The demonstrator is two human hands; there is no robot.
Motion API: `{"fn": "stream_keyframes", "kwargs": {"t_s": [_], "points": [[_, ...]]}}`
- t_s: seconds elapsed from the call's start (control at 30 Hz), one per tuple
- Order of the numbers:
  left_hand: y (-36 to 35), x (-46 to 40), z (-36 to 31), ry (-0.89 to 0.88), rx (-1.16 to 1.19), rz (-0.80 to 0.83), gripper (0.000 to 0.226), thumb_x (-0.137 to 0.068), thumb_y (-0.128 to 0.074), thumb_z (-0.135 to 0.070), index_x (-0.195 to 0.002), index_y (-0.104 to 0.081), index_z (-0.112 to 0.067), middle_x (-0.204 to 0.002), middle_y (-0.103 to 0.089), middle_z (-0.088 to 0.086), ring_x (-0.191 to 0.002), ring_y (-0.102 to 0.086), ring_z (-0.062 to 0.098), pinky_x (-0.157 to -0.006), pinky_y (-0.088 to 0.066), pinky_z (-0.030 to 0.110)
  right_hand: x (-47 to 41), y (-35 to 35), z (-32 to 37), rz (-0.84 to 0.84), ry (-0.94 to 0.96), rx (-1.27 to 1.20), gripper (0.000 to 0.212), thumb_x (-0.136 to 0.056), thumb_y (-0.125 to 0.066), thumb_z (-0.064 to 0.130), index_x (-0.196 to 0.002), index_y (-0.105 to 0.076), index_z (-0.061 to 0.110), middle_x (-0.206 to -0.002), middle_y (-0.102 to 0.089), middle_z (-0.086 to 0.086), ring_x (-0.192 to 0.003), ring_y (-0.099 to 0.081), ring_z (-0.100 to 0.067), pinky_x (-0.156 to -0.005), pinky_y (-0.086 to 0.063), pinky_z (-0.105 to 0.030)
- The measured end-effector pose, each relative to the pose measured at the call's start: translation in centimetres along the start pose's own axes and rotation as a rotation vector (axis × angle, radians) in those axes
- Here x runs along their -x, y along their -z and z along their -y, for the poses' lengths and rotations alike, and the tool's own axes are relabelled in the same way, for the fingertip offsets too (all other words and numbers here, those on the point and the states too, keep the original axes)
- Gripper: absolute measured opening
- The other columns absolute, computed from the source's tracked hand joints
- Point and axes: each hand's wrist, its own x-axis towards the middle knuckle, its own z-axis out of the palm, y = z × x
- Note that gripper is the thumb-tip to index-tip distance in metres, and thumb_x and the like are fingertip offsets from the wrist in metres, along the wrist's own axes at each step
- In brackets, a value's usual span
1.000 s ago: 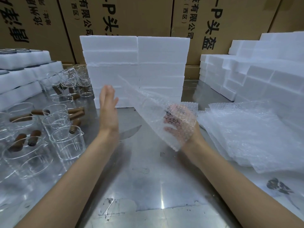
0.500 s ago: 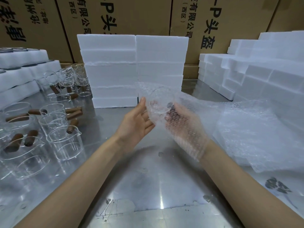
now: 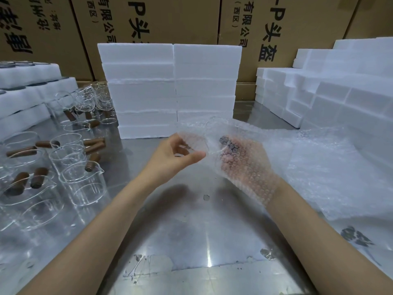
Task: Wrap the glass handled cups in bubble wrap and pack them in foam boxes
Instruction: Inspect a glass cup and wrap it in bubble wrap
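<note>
A glass cup (image 3: 209,137) with a dark wooden handle sits above the table's middle, half covered by a sheet of bubble wrap (image 3: 251,167). My right hand (image 3: 242,165) lies under the wrap and holds the cup by its handle. My left hand (image 3: 176,154) pinches the wrap's left edge against the cup's rim with curled fingers and thumb. Several bare glass cups (image 3: 83,179) with brown handles stand on the left of the metal table (image 3: 191,231).
Two stacks of white foam boxes (image 3: 170,90) stand behind my hands. More foam pieces (image 3: 319,92) are piled at the right, foam trays (image 3: 25,86) at the far left. A pile of bubble wrap sheets (image 3: 331,171) lies at the right. Cardboard cartons line the back.
My left hand swung from upright and open to the cup and now pinches the wrap there. The sheet has come down over the cup and my right hand.
</note>
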Motion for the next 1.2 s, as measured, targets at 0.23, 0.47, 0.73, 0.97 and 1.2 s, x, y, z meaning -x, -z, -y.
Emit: {"fn": "stream_keyframes", "kwargs": {"t_s": [0.23,0.47,0.73,0.97,1.2], "points": [[0.0,0.3,-0.3,-0.217,-0.166,-0.12,0.065,-0.057,-0.081,-0.037,-0.11,-0.044,-0.041,-0.112,-0.054,-0.023,-0.104,-0.056,0.0,-0.089,-0.043,0.011,-0.4,0.9,-0.3,0.117,-0.084,-0.144,0.069,-0.097,-0.023,0.012,-0.037,-0.055,0.016,-0.039,-0.04,0.008,-0.031,-0.034,-0.004,-0.035,-0.027,-0.014],[0.5,0.5,-0.9,-0.409,-0.513,-0.138,0.066,-0.063,-0.082,-0.036,-0.119,-0.055,-0.012,-0.114,-0.052,-0.01,-0.11,-0.051,0.012,-0.096,-0.037,0.021,-0.3,1.3,-0.2,-0.017,-0.061,0.09,0.046,-0.099,-0.038,0.017,-0.063,-0.066,0.015,-0.046,-0.053,0.007,-0.036,-0.047,-0.005,-0.037,-0.036,-0.014],[-0.1,0.9,-0.5,-0.261,-0.62,0.005,0.072,-0.059,-0.064,-0.04,-0.128,-0.05,-0.023,-0.123,-0.058,-0.009,-0.113,-0.055,0.017,-0.092,-0.047,0.038,-0.2,0.7,-0.2,0.003,-0.194,0.097,0.043,-0.096,-0.039,0.014,-0.063,-0.067,0.009,-0.058,-0.044,-0.003,-0.041,-0.037,-0.012,-0.043,-0.03,-0.021],[0.2,-0.2,1.1,0.082,-0.318,-0.199,0.056,-0.052,-0.071,-0.038,-0.104,-0.058,-0.022,-0.096,-0.066,-0.009,-0.09,-0.062,0.014,-0.079,-0.051,0.032,0.6,-0.2,0.7,-0.322,0.326,0.731,0.021,-0.097,-0.047,0.029,-0.088,-0.065,0.021,-0.065,-0.065,0.012,-0.058,-0.059,-0.002,-0.057,-0.044,-0.015],[1.4,-0.4,0.9,0.402,0.495,-0.216,0.033,-0.075,-0.077,-0.037,-0.104,-0.063,-0.029,-0.104,-0.066,-0.019,-0.089,-0.072,0.01,-0.074,-0.054,0.023,1.0,0.2,1.2,-0.516,0.72,0.464,0.026,-0.092,-0.058,0.032,-0.115,-0.05,0.023,-0.103,-0.055,0.019,-0.093,-0.053,0.009,-0.083,-0.042,-0.011]]}}
